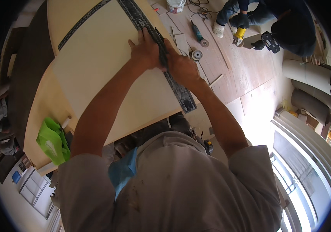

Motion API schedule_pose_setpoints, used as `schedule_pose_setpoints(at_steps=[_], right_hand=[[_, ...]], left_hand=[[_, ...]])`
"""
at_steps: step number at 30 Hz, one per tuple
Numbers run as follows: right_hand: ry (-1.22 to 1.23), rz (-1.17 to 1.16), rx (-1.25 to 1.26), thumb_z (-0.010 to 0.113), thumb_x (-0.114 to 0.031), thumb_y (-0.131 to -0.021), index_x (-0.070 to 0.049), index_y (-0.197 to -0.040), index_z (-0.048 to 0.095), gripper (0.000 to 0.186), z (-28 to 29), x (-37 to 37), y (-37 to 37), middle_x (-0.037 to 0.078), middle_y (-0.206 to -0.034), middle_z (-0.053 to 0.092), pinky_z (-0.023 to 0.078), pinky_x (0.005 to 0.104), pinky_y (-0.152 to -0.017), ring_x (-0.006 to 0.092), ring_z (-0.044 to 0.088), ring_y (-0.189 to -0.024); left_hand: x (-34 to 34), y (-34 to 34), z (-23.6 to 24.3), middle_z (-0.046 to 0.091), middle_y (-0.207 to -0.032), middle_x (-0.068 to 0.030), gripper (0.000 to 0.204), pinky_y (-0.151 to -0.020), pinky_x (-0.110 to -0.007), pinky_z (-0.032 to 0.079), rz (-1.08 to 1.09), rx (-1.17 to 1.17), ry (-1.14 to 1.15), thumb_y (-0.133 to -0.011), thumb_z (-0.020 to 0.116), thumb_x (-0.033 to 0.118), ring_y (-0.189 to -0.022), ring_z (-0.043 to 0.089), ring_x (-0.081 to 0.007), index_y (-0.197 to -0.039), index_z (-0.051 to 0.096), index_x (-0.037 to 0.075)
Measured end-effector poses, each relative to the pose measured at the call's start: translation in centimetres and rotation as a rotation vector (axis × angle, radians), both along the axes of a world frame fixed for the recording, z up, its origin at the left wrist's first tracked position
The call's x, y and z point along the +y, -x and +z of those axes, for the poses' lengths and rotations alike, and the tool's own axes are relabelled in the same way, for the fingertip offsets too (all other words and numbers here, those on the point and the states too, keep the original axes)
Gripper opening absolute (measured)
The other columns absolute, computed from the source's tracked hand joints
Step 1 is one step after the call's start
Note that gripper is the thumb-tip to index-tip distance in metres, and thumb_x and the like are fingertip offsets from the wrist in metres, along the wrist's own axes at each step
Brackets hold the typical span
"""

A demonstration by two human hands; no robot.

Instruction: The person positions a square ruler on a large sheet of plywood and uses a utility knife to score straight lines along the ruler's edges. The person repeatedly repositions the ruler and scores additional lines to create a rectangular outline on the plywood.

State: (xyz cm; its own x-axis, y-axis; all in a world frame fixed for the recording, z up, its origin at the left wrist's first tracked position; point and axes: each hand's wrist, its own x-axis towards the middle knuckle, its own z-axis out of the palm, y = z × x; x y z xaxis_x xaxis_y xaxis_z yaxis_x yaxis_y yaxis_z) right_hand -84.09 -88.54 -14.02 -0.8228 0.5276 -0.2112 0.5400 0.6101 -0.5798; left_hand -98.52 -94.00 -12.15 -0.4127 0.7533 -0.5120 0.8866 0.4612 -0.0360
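My left hand (pixel 146 52) lies on a pale board (pixel 111 73) and the patterned black strip (pixel 181 94) along its right edge. Its thumb and fingers are spread and stretched forward. At the strip's outer side, my right hand (pixel 183 69) is closed against the board's edge, index finger pointing forward. Between both hands runs a narrow, crumpled-looking dark piece (pixel 161 44); the right fingers seem to grip it, though their tips are partly hidden. A second black strip (pixel 82 24) curves along the board's far left side.
At far right a co-worker's gloved hand (pixel 239 20) holds a yellow power tool (pixel 239 35). An angle grinder (pixel 199 35), a roll (pixel 196 55) and a white bucket (pixel 176 5) are on the floor. A green bag (pixel 52 141) lies left; rolled sheets (pixel 308 75) lie right.
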Motion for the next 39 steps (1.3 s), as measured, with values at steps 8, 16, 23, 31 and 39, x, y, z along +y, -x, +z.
schedule_pose_setpoints(at_steps=[8, 16, 23, 31, 39], right_hand=[[0.062, 0.017, -0.175, 0.047, -0.023, -0.098, -0.023, -0.155, 0.024, 0.061, 1.5, -2.0, -6.8, 0.02, -0.072, 0.067, 0.054, 0.0541, -0.065, 0.0405, 0.069, -0.067], [0.276, -0.137, 0.096, 0.051, -0.021, -0.098, -0.02, -0.155, 0.025, 0.062, 1.9, -1.9, -12.9, 0.021, -0.069, 0.063, 0.051, 0.0452, -0.066, 0.0369, 0.066, -0.066], [0.334, -0.409, 0.223, 0.06, -0.02, -0.096, -0.003, -0.148, 0.031, 0.062, 5.0, -0.6, -16.6, 0.011, -0.064, 0.052, 0.042, 0.0344, -0.057, 0.0217, 0.048, -0.054], [0.631, -0.59, 0.422, 0.058, -0.033, -0.099, 0.0, -0.134, 0.053, 0.048, 5.9, -1.0, -17.6, 0.01, -0.07, 0.054, 0.043, 0.0311, -0.061, 0.012, 0.049, -0.064], [0.936, -0.578, 0.364, 0.064, -0.013, -0.094, 0.004, -0.133, 0.049, 0.045, 4.7, -2.1, -15.8, 0.006, -0.076, 0.06, 0.047, 0.0272, -0.058, 0.0087, 0.058, -0.065]], left_hand=[[-0.1, 0.0, 0.1, 0.011, -0.159, -0.0297, 0.107, -0.109, -0.07, 0.025, -0.014, -0.007, 0.0, -0.056, 0.089, 0.056, -0.149, 0.009, -0.0409, -0.134, 0.05, -0.005], [0.2, -0.3, 0.2, 0.009, -0.159, -0.0291, 0.124, -0.109, -0.07, 0.026, 0.0, -0.004, 0.02, -0.056, 0.091, 0.052, -0.15, 0.009, -0.0379, -0.146, 0.03, -0.009], [0.2, 0.0, 0.4, 0.008, -0.158, -0.032, 0.11, -0.106, -0.071, 0.029, -0.016, -0.023, 0.019, -0.059, 0.089, 0.054, -0.15, 0.007, -0.0413, -0.134, 0.047, -0.014], [0.2, 0.2, -0.2, 0.004, -0.159, -0.0315, 0.133, -0.108, -0.069, 0.029, -0.01, -0.038, 0.033, -0.059, 0.089, 0.055, -0.15, 0.007, -0.0394, -0.145, 0.019, -0.018], [0.0, 0.4, -0.7, 0.003, -0.16, -0.0296, 0.138, -0.108, -0.068, 0.03, 0.008, -0.086, -0.035, -0.054, 0.091, 0.055, -0.15, 0.006, -0.0387, -0.145, 0.018, -0.018]])
